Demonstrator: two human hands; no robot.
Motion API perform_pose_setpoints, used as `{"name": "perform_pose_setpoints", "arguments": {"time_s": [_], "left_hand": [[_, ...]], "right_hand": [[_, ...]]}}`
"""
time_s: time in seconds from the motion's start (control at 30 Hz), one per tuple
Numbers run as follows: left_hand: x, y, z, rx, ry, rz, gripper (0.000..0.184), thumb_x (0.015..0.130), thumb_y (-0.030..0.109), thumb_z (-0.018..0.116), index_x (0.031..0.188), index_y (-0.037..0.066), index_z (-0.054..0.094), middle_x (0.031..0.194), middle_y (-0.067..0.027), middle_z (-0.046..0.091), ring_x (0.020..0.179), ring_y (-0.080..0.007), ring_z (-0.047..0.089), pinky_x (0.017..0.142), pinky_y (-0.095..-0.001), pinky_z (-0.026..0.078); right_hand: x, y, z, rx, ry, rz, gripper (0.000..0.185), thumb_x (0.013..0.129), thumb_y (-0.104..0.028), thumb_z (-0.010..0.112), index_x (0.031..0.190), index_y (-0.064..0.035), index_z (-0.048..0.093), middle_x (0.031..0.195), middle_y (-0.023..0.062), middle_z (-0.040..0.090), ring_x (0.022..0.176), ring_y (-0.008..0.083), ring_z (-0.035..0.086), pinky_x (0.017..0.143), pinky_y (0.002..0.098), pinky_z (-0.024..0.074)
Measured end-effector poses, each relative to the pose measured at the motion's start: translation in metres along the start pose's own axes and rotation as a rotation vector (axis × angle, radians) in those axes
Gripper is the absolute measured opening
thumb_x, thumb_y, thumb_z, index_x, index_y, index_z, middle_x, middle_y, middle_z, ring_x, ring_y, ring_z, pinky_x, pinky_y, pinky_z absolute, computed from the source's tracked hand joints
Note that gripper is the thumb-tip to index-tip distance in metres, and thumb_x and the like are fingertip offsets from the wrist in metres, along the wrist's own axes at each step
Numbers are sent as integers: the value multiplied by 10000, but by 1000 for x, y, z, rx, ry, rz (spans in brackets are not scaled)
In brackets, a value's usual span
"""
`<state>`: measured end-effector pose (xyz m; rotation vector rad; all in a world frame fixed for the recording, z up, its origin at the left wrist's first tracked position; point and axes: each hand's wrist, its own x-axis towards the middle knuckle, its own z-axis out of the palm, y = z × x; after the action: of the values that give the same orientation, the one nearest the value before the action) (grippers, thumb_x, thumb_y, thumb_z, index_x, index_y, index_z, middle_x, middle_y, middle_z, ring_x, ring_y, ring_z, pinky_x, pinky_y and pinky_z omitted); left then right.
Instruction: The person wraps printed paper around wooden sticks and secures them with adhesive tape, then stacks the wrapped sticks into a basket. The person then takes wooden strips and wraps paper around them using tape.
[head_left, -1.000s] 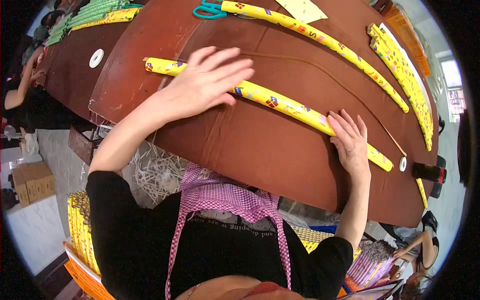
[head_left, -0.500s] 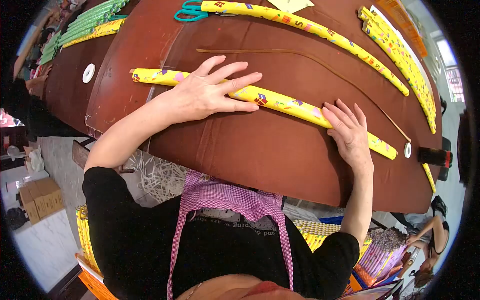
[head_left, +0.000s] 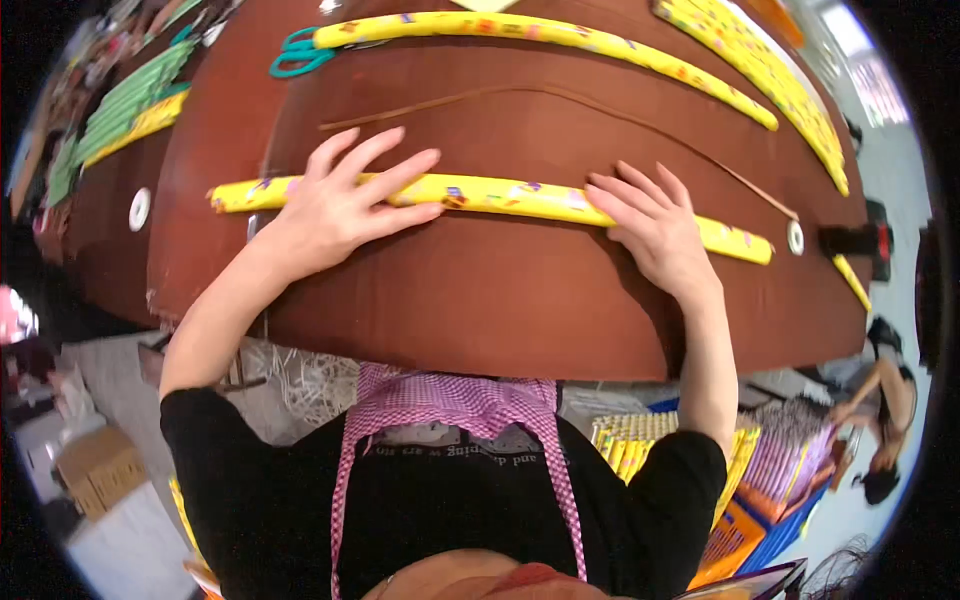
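Note:
A long yellow patterned paper roll (head_left: 510, 197) lies across the brown table in front of me. My left hand (head_left: 335, 215) rests on its left part, fingers spread and palm down, hiding a short stretch of it. Over the right part lies my right hand (head_left: 655, 235), its fingers stretched out and touching the roll. Neither hand is wrapped around it. Beyond the roll, a thin brown strip (head_left: 600, 108) stretches along the table. Its right end lies close to a small white ring (head_left: 795, 237). Farther back is another yellow patterned roll (head_left: 560, 37), with teal-handled scissors (head_left: 300, 55) at its left end.
Several yellow rolls (head_left: 770, 85) are bundled at the back right. Green rolls (head_left: 125, 115) and a white ring (head_left: 139, 210) are on the left. Crates (head_left: 735, 540) of rolls stand below the table's near edge (head_left: 500, 376). Another person (head_left: 885, 410) is at the far right.
My view has turned, so the table's things appear farther left. The roll under my hands has come slightly toward me, away from the brown strip. Both hands remain spread on it.

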<state>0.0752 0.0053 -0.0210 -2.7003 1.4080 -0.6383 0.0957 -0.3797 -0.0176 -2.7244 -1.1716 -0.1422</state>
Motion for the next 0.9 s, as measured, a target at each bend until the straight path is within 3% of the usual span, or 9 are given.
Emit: {"name": "perform_pose_setpoints", "arguments": {"time_s": [0.27, 0.4, 0.53, 0.67, 0.73, 0.8, 0.9], "left_hand": [[14, 10, 7, -95, -62, -121, 568, 763, 213, 727, 1304, 171, 559, 1329, -70, 554, 1195, -284, 524, 1034, -496, 341], [14, 11, 10, -62, -25, -116, 541, 774, 210, 720, 1292, 173, 570, 1227, -73, 602, 1094, -252, 563, 1020, -484, 359], [16, 11, 8, -62, -9, -111, 524, 778, 172, 713, 1283, 152, 575, 1242, -68, 598, 1101, -249, 554, 1018, -486, 357], [17, 14, 8, -31, -7, -88, 505, 796, 146, 695, 1285, 125, 573, 1267, -79, 582, 1133, -264, 537, 1022, -499, 350], [15, 13, 9, -23, -24, -85, 498, 807, 141, 683, 1290, 111, 565, 1268, -82, 581, 1150, -268, 530, 1027, -499, 345], [15, 12, 8, -13, -25, -58, 498, 818, 142, 673, 1300, 106, 554, 1286, -84, 570, 1162, -264, 525, 1032, -501, 340], [16, 14, 6, -21, -94, -94, 487, 834, 130, 658, 1308, 101, 545, 1328, -86, 539, 1185, -275, 506, 1047, -510, 324]], "right_hand": [[-3, 1, 9, -92, 81, 6, 573, 793, -138, 693, 1328, -277, 541, 1345, -12, 562, 1296, 239, 479, 1109, 501, 301], [-6, 3, 14, -115, 191, -47, 489, 772, -172, 712, 1241, -267, 610, 1320, -8, 582, 1270, 240, 505, 1092, 519, 323], [-8, 3, 19, -142, 349, -95, 405, 756, -189, 722, 1150, -255, 656, 1296, -3, 601, 1243, 228, 536, 1069, 546, 346], [-14, 5, 23, -237, 406, -214, 383, 787, -224, 715, 1164, -218, 646, 1278, 4, 614, 1236, 214, 548, 1073, 553, 340], [-9, -14, 17, -126, 469, -178, 459, 779, -269, 731, 1219, -202, 621, 1288, 6, 607, 1246, 211, 539, 1079, 552, 334], [-8, -26, 15, -115, 373, -122, 719, 758, -382, 733, 1366, -95, 476, 1422, 96, 476, 1349, 270, 419, 1112, 545, 281], [-19, -33, 18, -120, 304, -14, 895, 746, -523, 667, 1410, -3, 369, 1494, 179, 351, 1401, 336, 315, 1140, 536, 224]]}}
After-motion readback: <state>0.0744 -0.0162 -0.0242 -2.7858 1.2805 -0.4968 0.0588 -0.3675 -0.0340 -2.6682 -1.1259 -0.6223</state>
